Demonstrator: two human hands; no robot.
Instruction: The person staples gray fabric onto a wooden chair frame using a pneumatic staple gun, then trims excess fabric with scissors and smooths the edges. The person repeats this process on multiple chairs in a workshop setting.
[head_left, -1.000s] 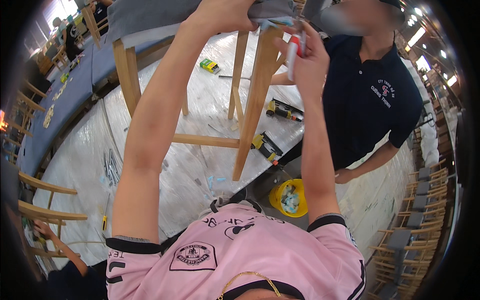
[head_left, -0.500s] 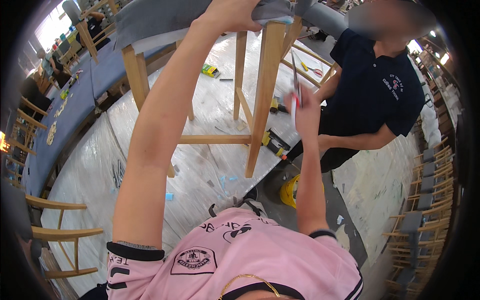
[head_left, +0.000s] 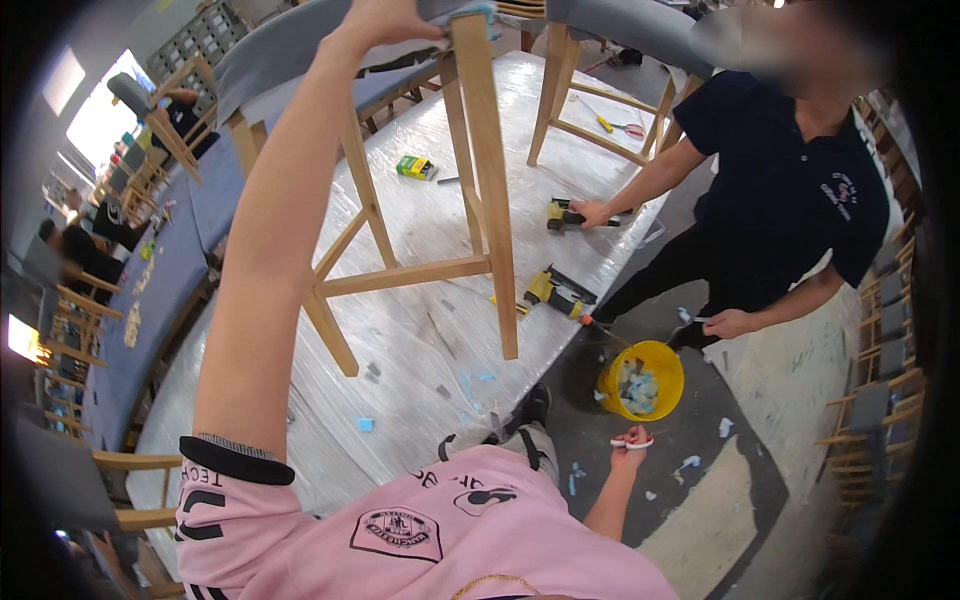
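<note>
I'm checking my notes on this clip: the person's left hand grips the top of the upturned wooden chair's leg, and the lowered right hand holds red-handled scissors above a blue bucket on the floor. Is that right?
Not quite: the round plastic bucket on the floor is yellow, not blue, as the head view shows. The rest stands: the left hand grips the upturned wooden chair's leg, and the lowered right hand holds red-handled scissors close by the bucket.

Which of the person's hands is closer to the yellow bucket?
The right. The right hand, holding small scissors, hangs low just beside the yellow bucket on the floor. The left hand is far off, up at the chair on the table.
</note>
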